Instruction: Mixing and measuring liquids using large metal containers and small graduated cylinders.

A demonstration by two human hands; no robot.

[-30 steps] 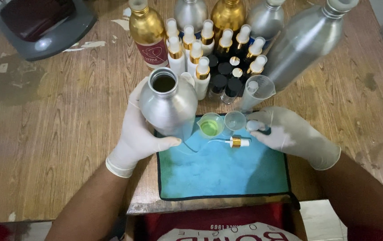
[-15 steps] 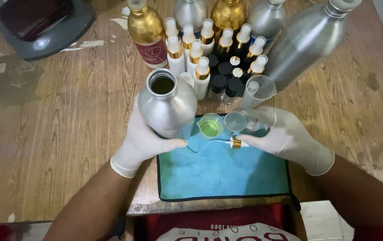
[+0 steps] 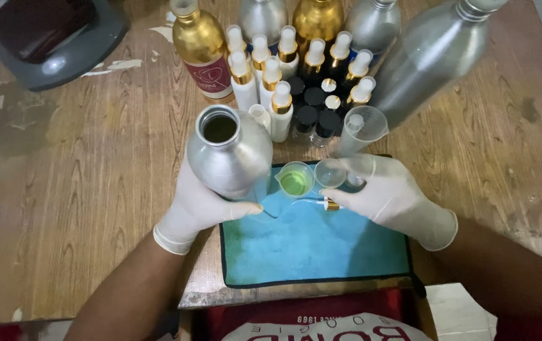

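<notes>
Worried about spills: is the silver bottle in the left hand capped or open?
Open. The silver bottle in the left hand shows a bare, dark round mouth with no cap.

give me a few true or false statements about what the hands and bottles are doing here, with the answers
1. The left hand grips an open silver bottle. True.
2. The small beaker beside that bottle holds red liquid. False: the liquid is green.
3. Both hands wear white gloves. True.
4. The right hand rests on the bare wood of the table. False: it is over the blue cloth, with a small gold-collared dropper part at its fingertips.
5. The silver bottle has a cap on. False: its mouth is open and dark inside.
6. Small white spray bottles stand in a cluster behind the cloth. True.
</notes>
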